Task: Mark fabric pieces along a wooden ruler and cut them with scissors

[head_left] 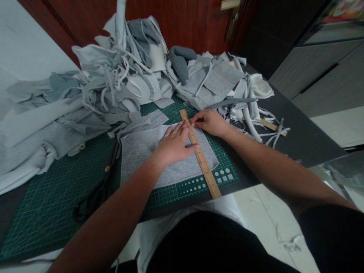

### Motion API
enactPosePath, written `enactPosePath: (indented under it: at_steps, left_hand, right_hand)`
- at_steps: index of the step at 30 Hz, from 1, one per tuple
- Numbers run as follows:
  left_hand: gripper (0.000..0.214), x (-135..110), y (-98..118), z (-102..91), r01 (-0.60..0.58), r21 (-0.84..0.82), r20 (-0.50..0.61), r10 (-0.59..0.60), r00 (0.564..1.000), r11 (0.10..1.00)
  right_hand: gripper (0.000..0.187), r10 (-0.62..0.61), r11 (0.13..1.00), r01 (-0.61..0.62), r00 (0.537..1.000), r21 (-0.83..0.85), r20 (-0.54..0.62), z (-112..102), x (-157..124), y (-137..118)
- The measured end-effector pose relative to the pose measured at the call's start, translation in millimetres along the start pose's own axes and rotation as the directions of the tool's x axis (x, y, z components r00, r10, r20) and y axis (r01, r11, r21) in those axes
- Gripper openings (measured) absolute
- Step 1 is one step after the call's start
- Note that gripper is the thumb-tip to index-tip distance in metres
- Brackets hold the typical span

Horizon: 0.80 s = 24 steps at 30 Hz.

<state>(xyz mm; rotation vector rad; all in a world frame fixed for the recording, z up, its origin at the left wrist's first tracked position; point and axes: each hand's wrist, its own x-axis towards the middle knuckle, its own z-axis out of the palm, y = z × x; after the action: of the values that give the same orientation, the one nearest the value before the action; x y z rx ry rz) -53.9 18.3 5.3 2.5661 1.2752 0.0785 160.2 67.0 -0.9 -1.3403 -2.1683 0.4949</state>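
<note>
A grey piece of fabric (142, 151) lies flat on the green cutting mat (167, 195). Across its right part runs a wooden ruler (205, 167), slanting down past the mat's near edge. My left hand (176, 143) rests flat with spread fingers, pressing on the fabric and the ruler, its thumb over the ruler's edge. Just right of the ruler's far end, my right hand (211, 122) has thumb and forefinger closed in a pinch at the fabric's edge. Whatever sits between those fingertips is too small to make out.
Black-handled scissors (98, 189) lie on the mat at the left, partly behind my left forearm. A large heap of grey and white cloth scraps (127, 76) fills the back. Another wooden strip (273, 126) pokes out of the scraps at right. Behind stands a red-brown door (187, 26).
</note>
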Motion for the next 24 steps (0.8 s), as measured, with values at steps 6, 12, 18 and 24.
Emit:
enactPosePath:
  at_steps: [6,12,18,24]
  left_hand:
    - [0.085,-0.1,-0.4,1.4,-0.002,0.011,-0.009,0.002,1.000,1.000]
    - [0.083,-0.1,-0.9,1.6,-0.014,-0.006,-0.025,0.014,1.000,1.000]
    - [0.083,-0.6,0.2,0.6,-0.004,0.001,-0.011,0.004,1.000,1.000]
    - [0.083,-0.6,1.2,-0.4,0.000,0.005,-0.008,0.000,1.000,1.000]
  right_hand:
    - [0.010,-0.003,1.000,0.003,1.000,0.009,-0.017,1.4,1.3,0.4]
    - [0.016,0.023,0.999,-0.024,0.998,-0.022,-0.051,3.8,3.5,1.6]
    - [0.016,0.023,1.000,-0.023,0.999,-0.018,-0.032,4.1,5.4,5.2]
    - [0.018,0.029,0.999,-0.031,0.999,-0.044,-0.041,4.5,4.3,2.1]
